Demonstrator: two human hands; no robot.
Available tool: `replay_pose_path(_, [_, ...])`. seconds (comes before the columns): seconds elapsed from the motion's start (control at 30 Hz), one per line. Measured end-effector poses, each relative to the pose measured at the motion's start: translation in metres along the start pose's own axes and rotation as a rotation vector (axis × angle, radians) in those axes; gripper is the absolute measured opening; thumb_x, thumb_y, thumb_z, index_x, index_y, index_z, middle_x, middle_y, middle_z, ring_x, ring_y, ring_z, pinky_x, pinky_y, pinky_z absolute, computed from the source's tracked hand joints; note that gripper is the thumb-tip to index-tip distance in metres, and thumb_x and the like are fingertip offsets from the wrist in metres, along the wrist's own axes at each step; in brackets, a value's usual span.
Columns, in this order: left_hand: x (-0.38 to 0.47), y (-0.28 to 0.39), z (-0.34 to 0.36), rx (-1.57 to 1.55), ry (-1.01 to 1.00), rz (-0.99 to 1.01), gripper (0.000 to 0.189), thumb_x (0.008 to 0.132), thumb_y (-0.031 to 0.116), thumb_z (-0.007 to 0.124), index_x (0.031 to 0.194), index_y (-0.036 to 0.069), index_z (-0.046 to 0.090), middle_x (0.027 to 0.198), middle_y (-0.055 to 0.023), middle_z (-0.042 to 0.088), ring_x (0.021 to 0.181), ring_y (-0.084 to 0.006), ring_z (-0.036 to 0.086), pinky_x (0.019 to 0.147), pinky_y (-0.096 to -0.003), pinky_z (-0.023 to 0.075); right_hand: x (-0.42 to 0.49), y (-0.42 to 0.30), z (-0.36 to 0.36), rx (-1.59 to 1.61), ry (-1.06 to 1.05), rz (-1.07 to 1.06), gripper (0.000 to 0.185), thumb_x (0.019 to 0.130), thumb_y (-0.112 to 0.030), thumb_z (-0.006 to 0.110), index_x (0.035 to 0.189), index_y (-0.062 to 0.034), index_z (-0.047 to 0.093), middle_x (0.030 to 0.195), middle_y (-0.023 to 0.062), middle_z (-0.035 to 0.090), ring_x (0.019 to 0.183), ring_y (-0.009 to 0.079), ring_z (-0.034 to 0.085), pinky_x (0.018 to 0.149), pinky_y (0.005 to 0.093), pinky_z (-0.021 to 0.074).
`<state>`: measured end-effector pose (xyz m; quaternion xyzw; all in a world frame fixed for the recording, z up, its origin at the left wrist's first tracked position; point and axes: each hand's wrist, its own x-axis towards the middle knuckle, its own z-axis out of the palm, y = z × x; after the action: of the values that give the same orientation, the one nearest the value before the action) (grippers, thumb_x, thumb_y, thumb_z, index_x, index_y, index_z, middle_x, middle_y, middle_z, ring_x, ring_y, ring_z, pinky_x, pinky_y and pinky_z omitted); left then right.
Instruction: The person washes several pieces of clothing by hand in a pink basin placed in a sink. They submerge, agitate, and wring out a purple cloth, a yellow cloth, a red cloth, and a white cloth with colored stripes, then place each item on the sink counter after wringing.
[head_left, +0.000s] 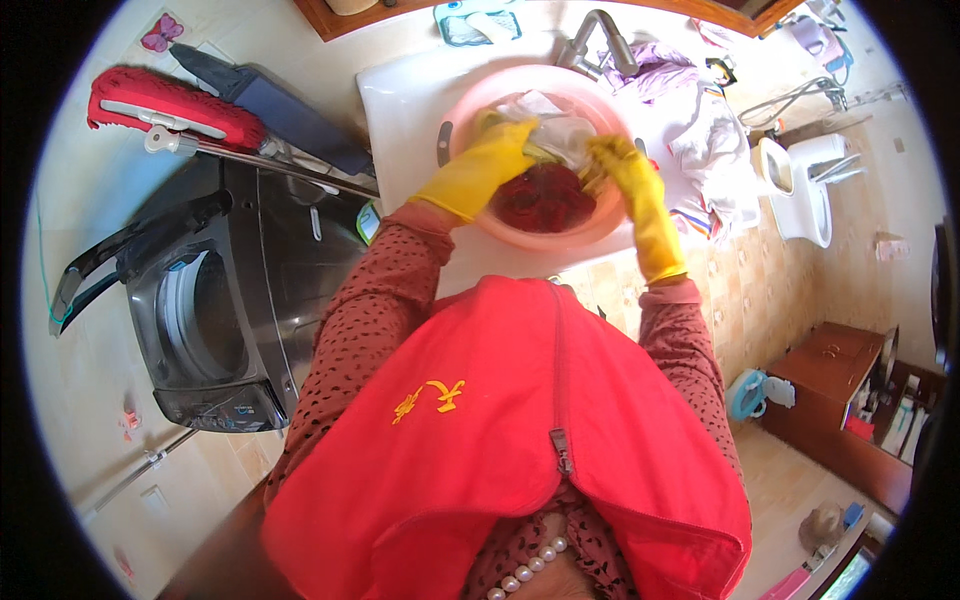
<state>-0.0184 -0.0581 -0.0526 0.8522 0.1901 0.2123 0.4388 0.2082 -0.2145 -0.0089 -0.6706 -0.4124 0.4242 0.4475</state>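
A pink plastic basin rests on the white sink counter under the faucet. Both of my hands wear yellow rubber gloves and are inside its rim. My left hand grips a wet whitish cloth at its left side; some of the fingers are hidden. On the right side of the same cloth, my right hand pinches its edge, slightly blurred. Dark red fabric lies in the basin below the cloth, nearer to me.
A gooseneck faucet rises behind the basin. Lilac clothing and white clothing lie to the right. At left stand a top-loading washing machine with its lid up and a red-headed mop. A toilet is farther right.
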Motion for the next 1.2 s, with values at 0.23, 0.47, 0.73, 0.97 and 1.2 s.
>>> replay_pose_path(0.23, [0.001, 0.031, -0.007, 0.290, 0.103, 0.156, 0.061, 0.090, 0.034, 0.077, 0.141, 0.006, 0.058, 0.140, -0.0166, 0.061, 0.133, -0.0333, 0.054, 0.113, -0.0423, 0.0400, 0.002, -0.081, -0.037, 0.493, 0.107, -0.277, 0.024, 0.102, -0.009, 0.062, 0.124, 0.0002, 0.069, 0.104, 0.0065, 0.073, 0.093, 0.0131, 0.067, 0.084, 0.0249, 0.0545])
replay_pose_path(0.47, [0.015, 0.085, 0.013, 0.307, 0.076, 0.164, 0.059, 0.098, 0.034, 0.069, 0.145, 0.003, 0.052, 0.146, -0.0201, 0.055, 0.137, -0.0326, 0.051, 0.115, -0.0411, 0.0384, 0.010, -0.103, -0.038, 0.806, -0.067, -0.338, 0.026, 0.102, -0.012, 0.064, 0.124, 0.0008, 0.067, 0.099, 0.0094, 0.071, 0.087, 0.0194, 0.068, 0.081, 0.0328, 0.0584])
replay_pose_path(0.73, [0.033, 0.067, -0.034, -0.231, 0.253, -0.114, 0.054, 0.096, 0.043, 0.064, 0.137, 0.007, 0.062, 0.136, -0.0172, 0.064, 0.124, -0.0320, 0.061, 0.105, -0.0396, 0.0456, 0.005, -0.069, -0.038, 0.669, 0.044, -0.092, 0.035, 0.105, -0.022, 0.062, 0.133, -0.0010, 0.063, 0.112, 0.0118, 0.072, 0.098, 0.0222, 0.070, 0.088, 0.0355, 0.0578])
replay_pose_path(0.97, [0.067, 0.062, -0.071, 0.019, 0.319, -0.426, 0.060, 0.096, 0.055, 0.053, 0.134, 0.010, 0.066, 0.133, -0.0156, 0.069, 0.125, -0.0316, 0.063, 0.104, -0.0395, 0.0470, -0.019, -0.068, -0.026, 0.003, -0.391, -0.001, 0.062, 0.095, -0.033, 0.076, 0.146, -0.0054, 0.055, 0.122, 0.0101, 0.069, 0.109, 0.0198, 0.066, 0.095, 0.0321, 0.0526])
replay_pose_path(1.2, [0.074, 0.111, -0.084, 0.230, 0.249, -0.548, 0.059, 0.098, 0.056, 0.047, 0.133, 0.012, 0.066, 0.135, -0.0150, 0.067, 0.128, -0.0342, 0.061, 0.106, -0.0406, 0.0456, -0.039, -0.054, 0.032, -0.532, -0.065, -0.265, 0.080, 0.087, -0.038, 0.079, 0.153, -0.0082, 0.044, 0.128, 0.0188, 0.068, 0.115, 0.0342, 0.066, 0.099, 0.0415, 0.0508])
